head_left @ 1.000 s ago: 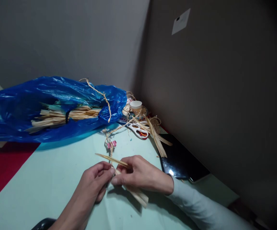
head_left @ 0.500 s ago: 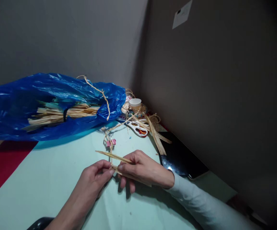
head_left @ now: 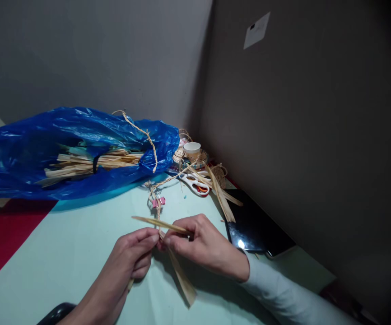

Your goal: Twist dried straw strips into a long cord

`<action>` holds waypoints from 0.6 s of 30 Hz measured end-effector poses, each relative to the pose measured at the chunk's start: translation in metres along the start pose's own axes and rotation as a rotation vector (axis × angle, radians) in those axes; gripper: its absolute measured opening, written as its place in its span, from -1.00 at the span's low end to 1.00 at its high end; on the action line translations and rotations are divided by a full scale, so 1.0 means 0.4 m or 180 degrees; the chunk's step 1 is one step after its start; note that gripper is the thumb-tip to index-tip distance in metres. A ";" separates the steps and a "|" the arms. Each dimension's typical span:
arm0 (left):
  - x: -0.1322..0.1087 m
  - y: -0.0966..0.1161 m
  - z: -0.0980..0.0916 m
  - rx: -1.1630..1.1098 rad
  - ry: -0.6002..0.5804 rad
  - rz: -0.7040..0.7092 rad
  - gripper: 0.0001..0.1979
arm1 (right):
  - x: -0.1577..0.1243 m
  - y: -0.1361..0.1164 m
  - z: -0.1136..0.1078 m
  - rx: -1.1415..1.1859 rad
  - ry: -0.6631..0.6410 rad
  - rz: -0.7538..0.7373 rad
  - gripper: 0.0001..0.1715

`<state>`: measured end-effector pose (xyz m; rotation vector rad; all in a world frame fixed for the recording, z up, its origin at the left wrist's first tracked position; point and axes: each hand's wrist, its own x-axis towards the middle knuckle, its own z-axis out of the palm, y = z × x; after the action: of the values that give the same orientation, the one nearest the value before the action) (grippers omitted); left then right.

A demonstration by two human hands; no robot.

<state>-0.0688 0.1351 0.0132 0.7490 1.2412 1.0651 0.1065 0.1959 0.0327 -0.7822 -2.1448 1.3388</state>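
My left hand (head_left: 131,255) pinches the near end of a thin braided cord (head_left: 158,212) made of dried leaf fibre. My right hand (head_left: 207,248) is closed on a straw-coloured dried leaf strip (head_left: 148,220), whose pointed end sticks out leftward across the cord. Between the two hands, another wider leaf strip (head_left: 183,286) hangs down toward the front. A small end of strip shows under my left palm. Beyond the hands a pink binder clip (head_left: 158,201) grips the cord. The fingertips meet closely and partly hide the join.
A blue plastic bag (head_left: 46,131) holds a tied bundle of dried strips (head_left: 114,160). White-handled scissors (head_left: 195,184), a paper cup (head_left: 192,149) and loose strips (head_left: 221,192) lie at the back. At right is a black glossy panel (head_left: 256,225); walls meet behind the table.
The wider strip, earlier lying rightward under my right hand, now hangs down between the hands. My right hand's lower fingers have curled in, and my left fingers have closed further around the cord end.
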 end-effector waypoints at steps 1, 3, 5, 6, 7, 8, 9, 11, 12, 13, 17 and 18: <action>0.001 -0.003 -0.002 -0.0020 -0.0018 0.0005 -0.70 | -0.003 -0.004 0.005 -0.0183 0.0075 -0.0129 -0.75; 0.006 -0.011 -0.008 0.0031 -0.0042 0.0019 -0.68 | -0.007 -0.008 0.015 -0.0485 0.0150 -0.0463 -0.80; 0.014 -0.019 -0.013 0.0069 -0.0052 0.0053 -0.66 | -0.009 -0.005 0.023 -0.0584 0.0106 -0.0709 -0.81; 0.019 -0.022 -0.015 0.0051 -0.0057 0.0055 -0.65 | -0.009 -0.002 0.025 -0.0605 0.0077 -0.0754 -0.81; 0.022 -0.024 -0.017 0.0023 -0.0056 0.0042 -0.65 | -0.010 0.003 0.027 -0.0645 0.0054 -0.0778 -0.82; 0.025 -0.026 -0.018 0.0005 -0.0049 0.0009 -0.65 | -0.010 0.008 0.028 -0.0707 0.0039 -0.0823 -0.83; 0.026 -0.026 -0.019 -0.0010 -0.0039 -0.0028 -0.65 | -0.011 0.012 0.029 -0.0804 0.0013 -0.0899 -0.84; 0.024 -0.023 -0.018 -0.0029 0.0006 -0.0097 -0.66 | -0.013 0.016 0.030 -0.1057 -0.0088 -0.1088 -0.87; 0.022 -0.020 -0.016 -0.0048 0.0035 -0.0103 -0.67 | -0.013 0.016 0.029 -0.1144 -0.0118 -0.1116 -0.89; 0.018 -0.016 -0.014 -0.0059 0.0057 -0.0098 -0.68 | -0.013 0.013 0.027 -0.1181 -0.0087 -0.1053 -0.88; 0.006 -0.006 -0.005 -0.0034 0.0115 -0.0064 -0.68 | -0.003 0.001 0.013 -0.0922 0.0555 -0.0200 -0.80; 0.005 -0.007 -0.003 -0.0022 0.0116 -0.0061 -0.67 | 0.001 0.001 0.010 -0.0767 0.0561 -0.0005 -0.79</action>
<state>-0.0696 0.1359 0.0097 0.7137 1.2727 1.0712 0.1038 0.1938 0.0308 -0.9535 -2.1871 0.9809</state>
